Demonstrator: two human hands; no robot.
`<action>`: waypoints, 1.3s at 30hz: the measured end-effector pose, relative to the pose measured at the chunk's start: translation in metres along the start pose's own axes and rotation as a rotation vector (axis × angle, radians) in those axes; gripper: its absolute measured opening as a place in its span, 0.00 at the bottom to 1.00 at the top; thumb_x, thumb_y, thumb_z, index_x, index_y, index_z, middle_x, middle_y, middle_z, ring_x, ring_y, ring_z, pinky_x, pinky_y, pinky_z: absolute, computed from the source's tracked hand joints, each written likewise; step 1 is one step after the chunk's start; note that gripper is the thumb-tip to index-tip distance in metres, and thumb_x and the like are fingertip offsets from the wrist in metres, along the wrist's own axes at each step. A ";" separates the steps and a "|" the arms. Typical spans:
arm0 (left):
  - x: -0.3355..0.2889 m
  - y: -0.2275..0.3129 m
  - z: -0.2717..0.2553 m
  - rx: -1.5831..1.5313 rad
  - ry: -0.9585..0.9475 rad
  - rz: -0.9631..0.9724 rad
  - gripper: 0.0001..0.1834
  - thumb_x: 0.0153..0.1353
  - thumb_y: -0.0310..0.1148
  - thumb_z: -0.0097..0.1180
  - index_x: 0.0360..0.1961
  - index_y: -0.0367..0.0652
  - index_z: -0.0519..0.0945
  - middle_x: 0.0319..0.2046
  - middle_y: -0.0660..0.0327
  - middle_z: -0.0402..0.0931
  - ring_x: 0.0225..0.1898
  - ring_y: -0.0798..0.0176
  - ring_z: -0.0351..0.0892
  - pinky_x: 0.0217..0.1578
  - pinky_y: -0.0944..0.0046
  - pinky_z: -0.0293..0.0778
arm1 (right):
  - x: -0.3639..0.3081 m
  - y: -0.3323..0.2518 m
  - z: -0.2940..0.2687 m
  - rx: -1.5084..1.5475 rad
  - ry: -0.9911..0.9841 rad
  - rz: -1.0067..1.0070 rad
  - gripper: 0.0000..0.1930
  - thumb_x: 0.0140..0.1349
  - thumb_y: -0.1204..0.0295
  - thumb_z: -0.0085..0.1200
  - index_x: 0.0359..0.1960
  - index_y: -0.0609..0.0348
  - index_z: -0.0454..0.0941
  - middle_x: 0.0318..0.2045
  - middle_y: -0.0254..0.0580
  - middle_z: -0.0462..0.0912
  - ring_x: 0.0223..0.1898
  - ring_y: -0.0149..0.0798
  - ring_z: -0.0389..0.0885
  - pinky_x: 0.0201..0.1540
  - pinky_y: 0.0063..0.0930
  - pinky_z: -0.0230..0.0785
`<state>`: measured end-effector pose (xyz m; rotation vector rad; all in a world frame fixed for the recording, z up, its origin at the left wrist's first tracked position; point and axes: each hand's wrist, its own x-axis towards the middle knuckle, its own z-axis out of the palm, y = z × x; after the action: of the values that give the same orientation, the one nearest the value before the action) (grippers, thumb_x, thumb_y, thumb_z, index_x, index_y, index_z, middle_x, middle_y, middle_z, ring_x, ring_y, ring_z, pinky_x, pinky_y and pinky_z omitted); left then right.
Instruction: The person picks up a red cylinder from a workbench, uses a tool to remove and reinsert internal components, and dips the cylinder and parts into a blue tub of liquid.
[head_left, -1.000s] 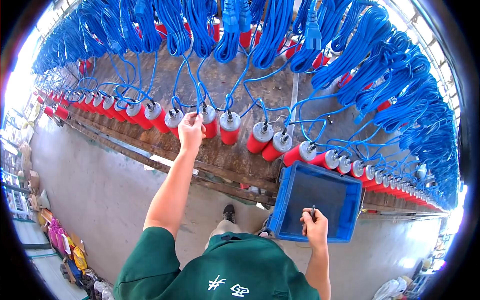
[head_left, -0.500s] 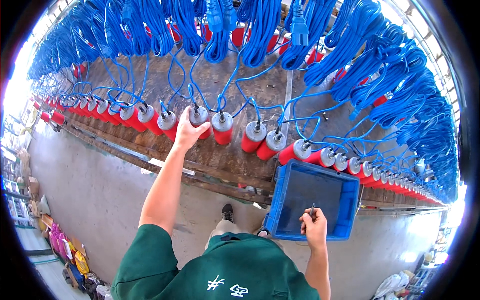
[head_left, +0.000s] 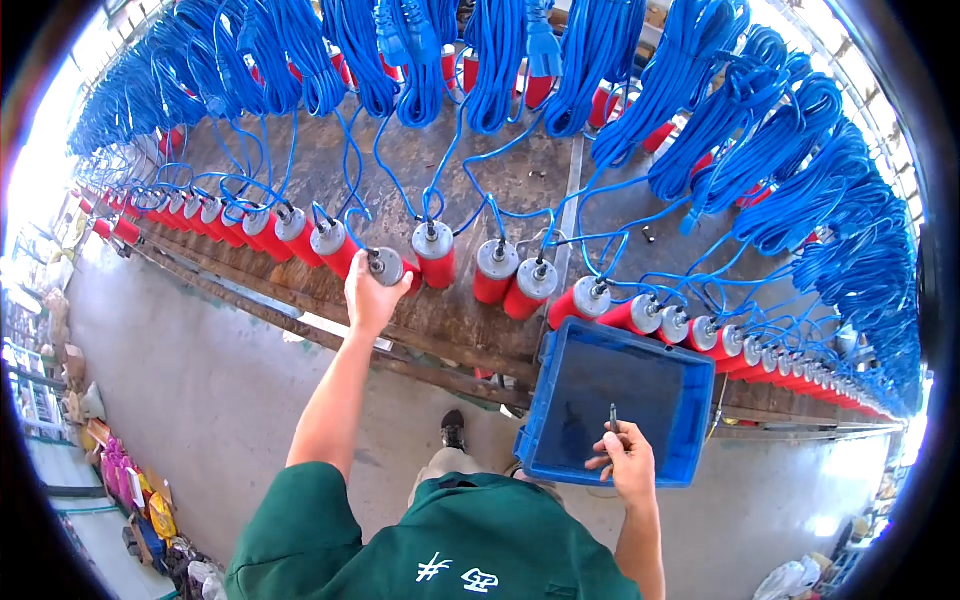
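Observation:
My left hand point(head_left: 368, 298) is wrapped round a red cylinder with a grey round cap point(head_left: 386, 267), tilted toward me near the bench's front edge. A blue cable runs from the black fitting on its cap. Just right of it stands another red cylinder point(head_left: 436, 262), upright and untouched. Over a blue plastic crate point(head_left: 527, 440), my right hand point(head_left: 630, 465) pinches a small, dark, slim metal piece point(head_left: 613, 416) that points up from the fingers; its kind is not plain.
A long row of similar capped cylinders point(head_left: 497, 272) lines the front of the brown workbench point(head_left: 330, 150). Bundles of blue cable point(head_left: 590, 70) with plugs lie along the back. Beneath me is a grey floor point(head_left: 230, 370); bags point(head_left: 120, 475) and boxes sit at the far left.
My left hand has closed on the cylinder and tipped it toward me, off its place in the row. My right hand has turned slightly, still holding the metal piece.

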<state>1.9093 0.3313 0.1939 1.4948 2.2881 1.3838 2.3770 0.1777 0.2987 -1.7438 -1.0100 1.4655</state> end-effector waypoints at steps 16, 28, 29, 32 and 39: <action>-0.172 0.153 -0.053 -0.909 -0.293 -0.714 0.26 0.62 0.42 0.68 0.55 0.36 0.78 0.47 0.50 0.85 0.45 0.50 0.90 0.41 0.47 0.90 | -0.001 0.003 -0.075 -0.108 -0.094 -0.257 0.10 0.69 0.80 0.59 0.51 0.65 0.81 0.37 0.35 0.88 0.34 0.22 0.77 0.39 0.20 0.71; -0.211 0.171 0.003 -0.948 -0.530 -0.990 0.34 0.65 0.61 0.58 0.63 0.48 0.73 0.56 0.53 0.82 0.57 0.51 0.83 0.57 0.47 0.81 | 0.007 0.048 -0.088 0.196 -0.215 -0.213 0.17 0.78 0.72 0.53 0.65 0.63 0.76 0.44 0.40 0.85 0.39 0.32 0.88 0.36 0.23 0.75; -0.212 0.169 0.003 -0.978 -0.554 -0.991 0.34 0.65 0.61 0.58 0.63 0.49 0.73 0.56 0.53 0.82 0.57 0.51 0.83 0.57 0.47 0.81 | 0.009 0.049 -0.084 0.210 -0.209 -0.223 0.17 0.78 0.72 0.53 0.65 0.63 0.76 0.45 0.39 0.85 0.40 0.32 0.88 0.36 0.23 0.76; -0.211 0.169 0.002 -0.999 -0.612 -0.962 0.34 0.65 0.61 0.57 0.62 0.49 0.72 0.56 0.54 0.82 0.58 0.52 0.83 0.58 0.47 0.81 | 0.016 0.048 -0.073 0.228 -0.184 -0.243 0.16 0.79 0.71 0.52 0.64 0.62 0.76 0.46 0.39 0.85 0.44 0.33 0.88 0.37 0.23 0.76; -0.210 0.167 0.002 -1.008 -0.611 -0.952 0.33 0.66 0.59 0.59 0.62 0.49 0.72 0.57 0.54 0.81 0.58 0.52 0.83 0.59 0.48 0.81 | 0.033 0.042 -0.061 0.178 -0.197 -0.284 0.15 0.79 0.72 0.52 0.63 0.60 0.77 0.46 0.37 0.85 0.44 0.32 0.87 0.40 0.25 0.77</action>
<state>2.1354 0.1923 0.2314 0.3164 1.2157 1.1735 2.4465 0.1852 0.2573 -1.2919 -1.1377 1.5113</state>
